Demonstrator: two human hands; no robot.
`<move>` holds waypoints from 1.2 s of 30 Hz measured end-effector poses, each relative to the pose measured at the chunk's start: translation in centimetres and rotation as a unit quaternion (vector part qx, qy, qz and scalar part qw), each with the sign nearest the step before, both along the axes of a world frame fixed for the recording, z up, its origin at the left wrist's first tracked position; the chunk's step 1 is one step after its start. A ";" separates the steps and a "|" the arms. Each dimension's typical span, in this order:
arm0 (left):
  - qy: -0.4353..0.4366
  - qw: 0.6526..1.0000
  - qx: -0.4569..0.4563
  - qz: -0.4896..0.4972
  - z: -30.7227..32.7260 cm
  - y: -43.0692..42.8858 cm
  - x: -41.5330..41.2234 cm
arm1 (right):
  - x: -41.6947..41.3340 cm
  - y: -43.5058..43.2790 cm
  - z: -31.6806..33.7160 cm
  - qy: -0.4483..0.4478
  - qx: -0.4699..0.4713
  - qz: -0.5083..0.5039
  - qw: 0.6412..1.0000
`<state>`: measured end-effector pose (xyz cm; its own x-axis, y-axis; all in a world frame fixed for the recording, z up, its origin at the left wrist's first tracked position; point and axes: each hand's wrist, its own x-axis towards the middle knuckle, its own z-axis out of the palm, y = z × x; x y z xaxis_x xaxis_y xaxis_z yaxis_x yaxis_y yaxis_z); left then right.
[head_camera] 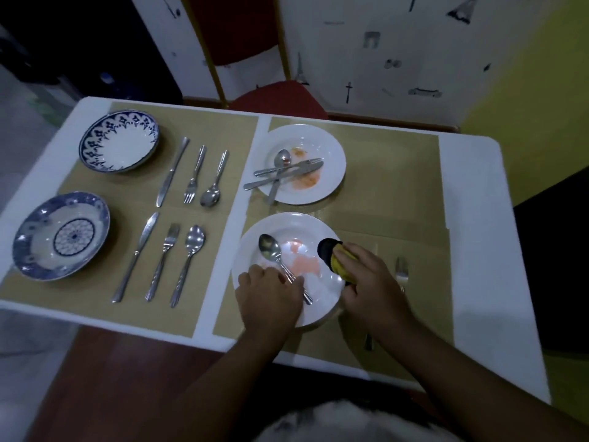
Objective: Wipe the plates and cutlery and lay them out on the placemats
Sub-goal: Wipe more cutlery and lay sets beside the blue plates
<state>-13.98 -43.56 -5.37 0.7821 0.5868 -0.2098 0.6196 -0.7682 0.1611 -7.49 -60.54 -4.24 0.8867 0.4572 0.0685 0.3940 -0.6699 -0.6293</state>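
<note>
Near the worktop's front edge, a white plate (314,301) with a pink smear sits on a placemat (398,193). The left hand (269,295) pinches the handle of a spoon (271,247) lying in it. The right hand (369,282) grips a yellow-and-black cloth (333,258) over the plate's right rim.

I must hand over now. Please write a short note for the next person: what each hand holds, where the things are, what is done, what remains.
Left-hand grip: holds the spoon by its handle, on the near white plate.
Right-hand grip: holds the cloth at that plate's right edge.
Done: left placemat, two blue plates and two cutlery sets laid out; one fork lies right of the near plate.
Left: near plate's pink smear and spoon; the stained far white plate and the cutlery on it.
</note>
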 end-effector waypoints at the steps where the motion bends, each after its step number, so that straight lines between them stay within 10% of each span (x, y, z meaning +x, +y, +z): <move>1: 0.006 1.000 -0.007 0.005 -0.1 0.2 0.3 | -0.1 0.4 0.1 -0.002 0.001 0.011 1.000; 12: -0.014 0.986 -0.166 0.034 0.2 2.5 0.3 | -0.4 1.7 0.2 0.039 -0.011 0.063 0.997; 24: -0.041 0.666 -0.682 0.299 3.2 4.4 -1.3 | -1.7 5.8 0.7 0.041 0.013 0.152 0.987; 36: -0.075 0.686 -0.698 0.192 3.9 6.6 -2.8 | -2.4 7.2 -0.4 -0.003 -0.061 0.218 0.974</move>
<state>-16.73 -36.98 -1.43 0.7004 0.0651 -0.7108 0.6291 0.4143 0.6578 -9.91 -53.30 -4.63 0.6063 0.7952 -0.0061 0.6610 -0.5083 -0.5520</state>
